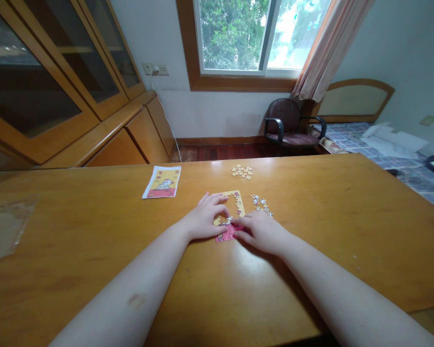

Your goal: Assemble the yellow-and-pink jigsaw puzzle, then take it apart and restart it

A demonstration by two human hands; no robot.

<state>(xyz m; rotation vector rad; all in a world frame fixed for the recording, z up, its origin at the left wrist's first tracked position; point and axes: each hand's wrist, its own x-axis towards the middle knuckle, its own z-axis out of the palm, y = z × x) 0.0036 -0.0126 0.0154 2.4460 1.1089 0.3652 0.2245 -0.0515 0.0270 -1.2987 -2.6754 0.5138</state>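
A partly assembled jigsaw puzzle lies on the wooden table, with a yellow border, a pink lower part and an open gap in the middle. My left hand rests over its left side, fingers curved and apart, thumb at the pink part. From the right, my right hand reaches onto the puzzle, its index fingertip at a small white piece by the gap's lower edge. Its thumb is apart from that finger, over the pink area. Just beyond the right hand lie loose patterned pieces.
A pile of yellow pieces lies near the table's far edge. A picture card with a white animal on yellow and pink lies to the left. Clear plastic is at the far left. Beyond the table stands an office chair.
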